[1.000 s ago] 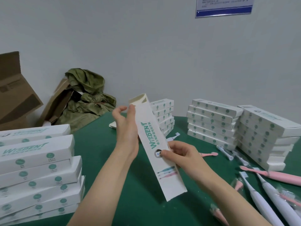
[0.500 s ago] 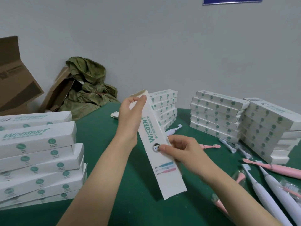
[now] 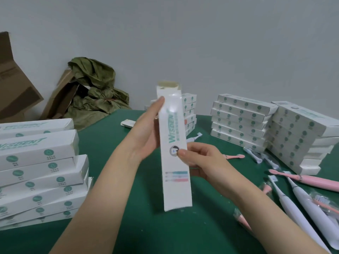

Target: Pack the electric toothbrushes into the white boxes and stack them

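Head view puts the white box (image 3: 175, 153) in front of us at the middle, lifted off the green table (image 3: 113, 208) and held between both hands. Its long axis stands almost upright, the lower end toward us and the open end up and away, where the top flap (image 3: 167, 86) is unfolded. We cannot tell whether anything is inside.

Our left hand (image 3: 146, 136) grips the upper half from the left, with one digit laid along the box's left edge and the rest hidden behind it. Our right hand (image 3: 200, 162) pinches the middle from the right, the thumb pressed on the front beside the round mark and the fingers curled round the back.

If the box is unfilled, we judge the next move to be a reach for a toothbrush. The white toothbrushes (image 3: 286, 200) and the pink toothbrush (image 3: 311, 180) lie loose on the table to the lower right, their heads pointing away from us. They are much nearer the right hand, so the left would have to hold the box alone.

Room is tight at the sides. The left stack (image 3: 42, 171) of boxes fills the table edge near our left forearm, and the right stacks (image 3: 240, 123) stand just beyond the toothbrushes. Bare cloth between our arms gives the freest space for lowering or turning the box.
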### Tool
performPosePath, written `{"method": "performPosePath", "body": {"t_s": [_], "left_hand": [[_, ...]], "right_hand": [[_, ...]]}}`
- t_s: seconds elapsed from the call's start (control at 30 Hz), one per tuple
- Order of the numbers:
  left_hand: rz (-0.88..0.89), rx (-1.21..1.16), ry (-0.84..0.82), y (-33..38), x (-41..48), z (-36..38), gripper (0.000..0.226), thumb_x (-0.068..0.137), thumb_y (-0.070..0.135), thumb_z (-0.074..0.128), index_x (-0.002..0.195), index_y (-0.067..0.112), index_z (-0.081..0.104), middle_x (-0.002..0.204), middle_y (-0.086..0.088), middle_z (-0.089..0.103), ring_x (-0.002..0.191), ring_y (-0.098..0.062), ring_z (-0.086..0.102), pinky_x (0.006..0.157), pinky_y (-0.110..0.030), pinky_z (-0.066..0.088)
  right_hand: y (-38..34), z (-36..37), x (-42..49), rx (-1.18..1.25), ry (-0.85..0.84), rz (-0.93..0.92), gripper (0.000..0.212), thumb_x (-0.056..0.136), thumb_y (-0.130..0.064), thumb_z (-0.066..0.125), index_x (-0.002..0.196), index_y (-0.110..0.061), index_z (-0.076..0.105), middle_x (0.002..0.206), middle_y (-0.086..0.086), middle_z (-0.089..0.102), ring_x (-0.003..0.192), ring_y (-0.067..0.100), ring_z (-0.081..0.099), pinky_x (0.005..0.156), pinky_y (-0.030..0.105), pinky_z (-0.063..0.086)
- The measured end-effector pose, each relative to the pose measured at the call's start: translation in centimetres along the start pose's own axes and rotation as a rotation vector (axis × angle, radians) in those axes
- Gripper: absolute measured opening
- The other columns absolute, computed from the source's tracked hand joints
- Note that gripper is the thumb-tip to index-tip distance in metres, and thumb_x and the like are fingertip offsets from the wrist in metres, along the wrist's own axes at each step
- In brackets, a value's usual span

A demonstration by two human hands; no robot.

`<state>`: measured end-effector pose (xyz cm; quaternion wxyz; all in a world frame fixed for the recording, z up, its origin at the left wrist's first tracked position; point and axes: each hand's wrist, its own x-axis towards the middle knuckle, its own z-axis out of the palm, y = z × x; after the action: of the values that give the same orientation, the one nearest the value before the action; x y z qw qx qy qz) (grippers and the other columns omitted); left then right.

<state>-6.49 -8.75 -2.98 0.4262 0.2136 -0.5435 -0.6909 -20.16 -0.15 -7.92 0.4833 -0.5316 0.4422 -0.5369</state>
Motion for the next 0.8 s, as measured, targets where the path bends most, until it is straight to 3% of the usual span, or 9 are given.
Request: {"method": "performPosePath", "body": {"t_s": [0.13, 0.2, 0.27, 0.33, 0.4, 0.5, 0.6, 0.7, 0.8], "left_hand": [[-0.113, 0.308, -0.1, -0.3, -0.6, -0.8, 0.055, 0.07, 0.046, 0.071, 0.112, 0.014, 0.056, 0.096, -0.007, 0.073, 0.084, -0.018, 0.07, 0.069, -0.029, 0.057], [-0.087, 0.526, -0.269, -0.1, -1.1, -1.5, 0.075, 0.062, 0.036, 0.083, 0.128, 0.022, 0.048, 0.114, -0.007, 0.067, 0.1, -0.019, 0.066, 0.086, -0.034, 0.053], [-0.017, 0.584, -0.403, 0.4, -1.7, -1.0, 0.097, 0.054, 0.029, 0.085, 0.137, 0.032, 0.036, 0.132, -0.005, 0.053, 0.115, -0.021, 0.059, 0.099, -0.04, 0.045], [0.172, 0.668, -0.357, 0.3, -1.9, 0.5, 0.102, 0.046, 0.031, 0.087, 0.134, 0.038, 0.036, 0.136, 0.003, 0.047, 0.12, -0.013, 0.054, 0.102, -0.037, 0.043], [0.403, 0.779, -0.18, 0.0, -2.0, 2.3, 0.085, 0.046, 0.036, 0.086, 0.121, 0.04, 0.048, 0.124, 0.011, 0.054, 0.112, -0.006, 0.057, 0.098, -0.03, 0.046], [0.617, 0.645, 0.006, -0.6, -1.9, 3.6, 0.061, 0.054, 0.026, 0.086, 0.105, 0.034, 0.056, 0.101, 0.013, 0.064, 0.099, -0.007, 0.061, 0.086, -0.022, 0.049], [0.751, 0.569, 0.144, -0.5, -1.9, 3.9, 0.068, 0.053, 0.025, 0.086, 0.106, 0.035, 0.046, 0.096, 0.018, 0.06, 0.098, -0.003, 0.059, 0.089, -0.02, 0.046], [0.842, 0.711, 0.267, -0.2, -2.3, 4.4, 0.067, 0.055, 0.025, 0.089, 0.098, 0.037, 0.04, 0.094, 0.019, 0.051, 0.091, 0.0, 0.053, 0.084, -0.014, 0.043], [0.83, 0.902, 0.309, 0.0, -2.6, 5.2, 0.056, 0.059, 0.031, 0.083, 0.095, 0.04, 0.041, 0.097, 0.011, 0.045, 0.089, 0.003, 0.047, 0.076, -0.005, 0.037]], "right_hand": [[-0.9, -0.8, 0.4, 0.289, 0.341, -0.093, 0.026, 0.091, -0.024, 0.057, 0.106, -0.002, 0.06, 0.107, 0.014, 0.07, 0.1, 0.029, 0.067, 0.089, 0.052, 0.052], [-1.7, -1.5, 0.3, 0.465, 0.365, -0.076, 0.027, 0.096, -0.027, 0.051, 0.114, -0.008, 0.059, 0.109, 0.012, 0.07, 0.104, 0.027, 0.066, 0.094, 0.058, 0.046], [-2.3, -1.8, 0.3, 0.747, 0.356, -0.019, 0.029, 0.096, -0.024, 0.051, 0.114, -0.003, 0.059, 0.108, 0.012, 0.07, 0.103, 0.024, 0.067, 0.093, 0.052, 0.049], [-2.5, -1.1, 0.3, 1.008, 0.311, 0.049, 0.03, 0.096, -0.02, 0.051, 0.112, 0.004, 0.058, 0.108, 0.019, 0.069, 0.1, 0.026, 0.067, 0.081, 0.045, 0.055], [-2.6, 0.1, 0.2, 1.065, 0.248, 0.129, 0.034, 0.096, -0.022, 0.05, 0.115, 0.005, 0.057, 0.103, 0.021, 0.069, 0.092, 0.027, 0.069, 0.067, 0.041, 0.059], [-3.3, 1.2, -0.5, 0.824, 0.089, 0.299, 0.044, 0.089, -0.041, 0.054, 0.097, 0.001, 0.064, 0.078, 0.013, 0.069, 0.062, 0.021, 0.068, 0.055, 0.029, 0.058], [-4.2, 0.8, -1.1, 0.174, 0.19, 0.314, 0.061, 0.092, -0.058, 0.038, 0.061, -0.009, 0.058, 0.043, -0.002, 0.039, 0.037, 0.012, 0.037, 0.039, 0.019, 0.035], [-4.6, -0.1, -1.2, -0.224, 0.626, -0.181, 0.043, 0.095, -0.037, 0.043, 0.059, -0.016, 0.053, 0.046, -0.009, 0.039, 0.049, 0.012, 0.041, 0.052, 0.025, 0.038], [-5.4, -0.6, -1.3, -0.151, 0.583, -0.495, 0.027, 0.089, -0.039, 0.038, 0.091, -0.032, 0.064, 0.076, -0.024, 0.063, 0.082, -0.002, 0.059, 0.078, 0.023, 0.05]]}}
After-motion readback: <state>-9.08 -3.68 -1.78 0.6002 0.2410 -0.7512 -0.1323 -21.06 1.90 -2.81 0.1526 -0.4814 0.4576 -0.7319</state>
